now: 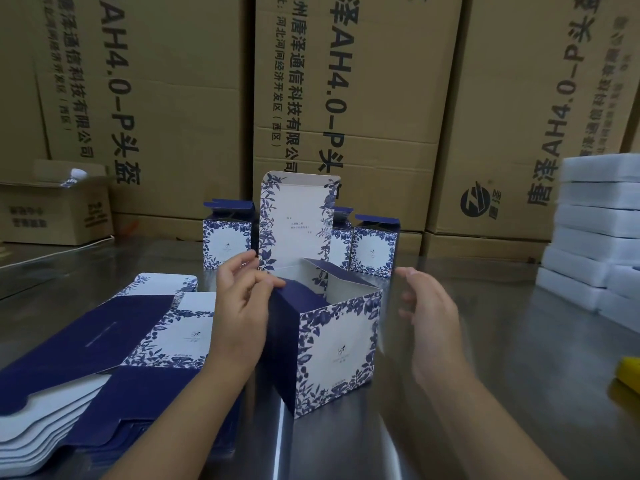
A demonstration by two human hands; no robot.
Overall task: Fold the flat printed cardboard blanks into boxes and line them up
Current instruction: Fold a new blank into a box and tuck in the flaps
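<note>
Now, the left grip (239, 306) pinches the top edge of the dark blue side flap (298, 297) of an open box (334, 351), thumb and fingers curled on it. The box stands upright on the steel table (485, 358) between the two grips, touching the left one, with its blue-and-white flower print facing the camera. Its tall lid flap (294, 220) stands straight up just behind the left grip's fingertips. A second dark flap (332, 268) is raised and tilted on the side of the box nearer the right grip.

The right grip (433, 323) holds nothing. Its fingers are loose and spread, just beside the box's right wall and apparently not touching it.

Left of the left grip, under its forearm, lies a stack of flat blanks (104, 341), navy and flower print. Well behind both grips, finished boxes stand in a row with top flaps up: one (227, 242) to the left of the lid flap, one (372, 247) to its right, and another (341, 237) mostly hidden by the lid flap.

Far right of the right grip there is a pile of white foam pieces (595, 220) and a blurred yellow thing (628, 372) at the frame edge. Big brown cartons (346, 98) wall off the back.
</note>
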